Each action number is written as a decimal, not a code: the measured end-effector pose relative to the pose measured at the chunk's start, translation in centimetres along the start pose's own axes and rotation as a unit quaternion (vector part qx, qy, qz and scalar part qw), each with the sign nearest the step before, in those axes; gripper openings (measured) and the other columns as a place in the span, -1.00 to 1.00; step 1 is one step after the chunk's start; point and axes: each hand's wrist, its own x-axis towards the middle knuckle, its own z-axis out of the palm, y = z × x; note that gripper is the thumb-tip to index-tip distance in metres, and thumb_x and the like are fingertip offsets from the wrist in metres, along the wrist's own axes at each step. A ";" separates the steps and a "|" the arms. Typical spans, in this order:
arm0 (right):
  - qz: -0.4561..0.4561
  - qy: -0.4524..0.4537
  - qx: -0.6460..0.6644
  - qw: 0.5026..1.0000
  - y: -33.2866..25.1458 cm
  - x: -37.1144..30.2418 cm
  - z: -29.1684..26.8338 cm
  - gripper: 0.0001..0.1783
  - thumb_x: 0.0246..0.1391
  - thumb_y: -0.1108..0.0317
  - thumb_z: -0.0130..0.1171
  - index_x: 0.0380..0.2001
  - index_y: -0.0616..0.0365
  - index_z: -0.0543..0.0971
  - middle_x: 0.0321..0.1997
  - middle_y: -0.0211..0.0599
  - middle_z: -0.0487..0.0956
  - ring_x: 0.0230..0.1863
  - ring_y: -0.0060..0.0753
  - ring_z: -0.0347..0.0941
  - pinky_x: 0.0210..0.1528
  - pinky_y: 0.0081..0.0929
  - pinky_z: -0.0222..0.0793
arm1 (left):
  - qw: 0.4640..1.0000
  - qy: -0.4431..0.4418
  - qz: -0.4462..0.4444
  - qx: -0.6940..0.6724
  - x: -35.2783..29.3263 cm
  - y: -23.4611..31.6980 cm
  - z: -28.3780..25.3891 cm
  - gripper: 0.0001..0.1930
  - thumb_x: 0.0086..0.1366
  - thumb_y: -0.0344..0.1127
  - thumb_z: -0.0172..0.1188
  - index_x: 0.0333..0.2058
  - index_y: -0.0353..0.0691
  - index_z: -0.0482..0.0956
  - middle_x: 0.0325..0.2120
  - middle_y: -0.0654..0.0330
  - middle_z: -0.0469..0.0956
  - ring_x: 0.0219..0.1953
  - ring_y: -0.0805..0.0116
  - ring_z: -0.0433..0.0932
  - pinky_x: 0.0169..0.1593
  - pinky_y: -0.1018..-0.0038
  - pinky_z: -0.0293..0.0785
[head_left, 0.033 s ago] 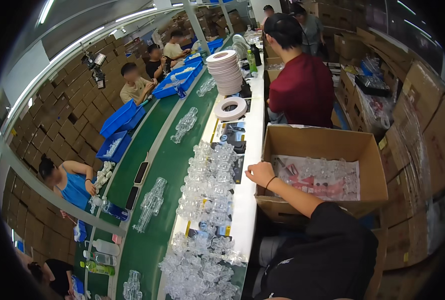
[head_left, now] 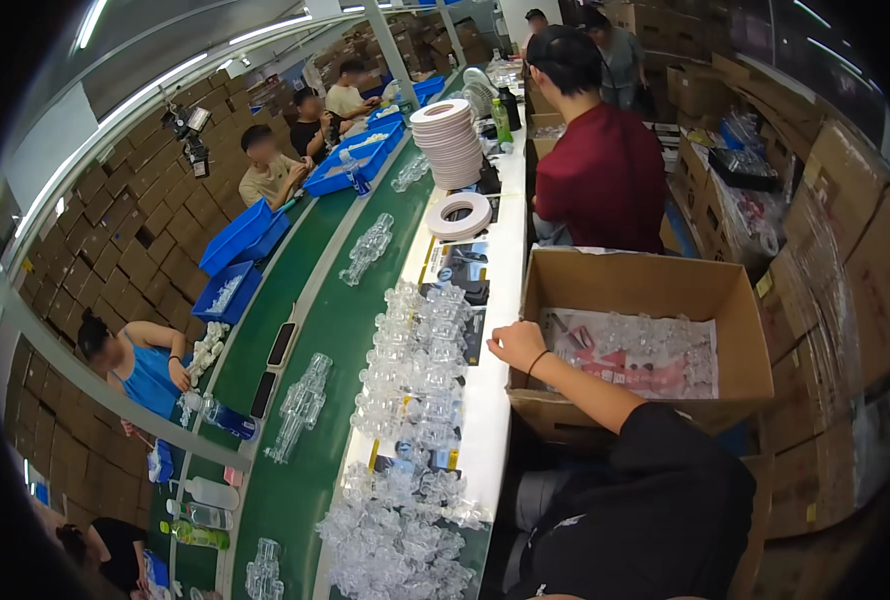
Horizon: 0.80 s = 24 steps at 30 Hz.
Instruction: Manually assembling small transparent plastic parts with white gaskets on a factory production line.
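Note:
My right hand [head_left: 518, 345] rests at the left rim of an open cardboard box [head_left: 655, 277], beside the bench edge. Its fingers are loosely curled, with nothing visible in them; a dark band circles the wrist. Left of it, clear plastic figure-shaped pieces [head_left: 412, 350] lie in rows on the white bench [head_left: 487, 420]. A jumbled heap of similar pieces [head_left: 395, 545] covers the bench's near end. Inside the box, more clear pieces [head_left: 655, 338] lie on a printed sheet [head_left: 625, 377]. My left hand is out of view.
Beyond the bench runs a green conveyor [head_left: 330, 400] carrying spaced clear pieces [head_left: 300, 408]. A stack of white rings [head_left: 447, 145] stands farther up the bench. A co-worker in maroon [head_left: 605, 175] sits past the box. Blue trays [head_left: 235, 235] and several people line the far side.

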 end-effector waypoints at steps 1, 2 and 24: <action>0.001 -0.001 0.002 1.000 -0.1 0.0 0.0 -0.74 -0.11 0.10 0.09 -0.67 -0.03 0.60 -0.69 -0.22 0.53 -0.59 -0.14 0.49 -0.48 -0.24 0.39 | 1.000 -0.001 0.004 -0.005 0.0 -0.1 -0.1 -0.69 0.29 -0.19 -0.08 -0.13 -0.21 0.49 -0.18 0.01 0.48 -0.11 0.02 0.44 -0.01 0.18 0.33; 0.004 -0.002 0.005 1.000 -0.1 -0.1 0.0 -0.74 -0.11 0.10 0.09 -0.67 -0.03 0.60 -0.68 -0.21 0.53 -0.58 -0.14 0.49 -0.47 -0.24 0.39 | 1.000 -0.003 0.005 -0.011 0.0 -0.2 -0.1 -0.69 0.29 -0.19 -0.08 -0.13 -0.21 0.49 -0.18 0.00 0.48 -0.11 0.02 0.44 -0.01 0.18 0.33; 0.043 -0.017 -0.004 0.999 -0.5 0.0 -0.8 -0.72 -0.10 0.09 0.10 -0.69 -0.01 0.60 -0.68 -0.22 0.53 -0.59 -0.18 0.49 -0.46 -0.28 0.41 | 0.999 -0.024 0.022 -0.040 0.3 -0.7 -0.6 -0.70 0.28 -0.21 -0.08 -0.13 -0.24 0.48 -0.19 -0.03 0.47 -0.12 -0.02 0.43 -0.02 0.17 0.32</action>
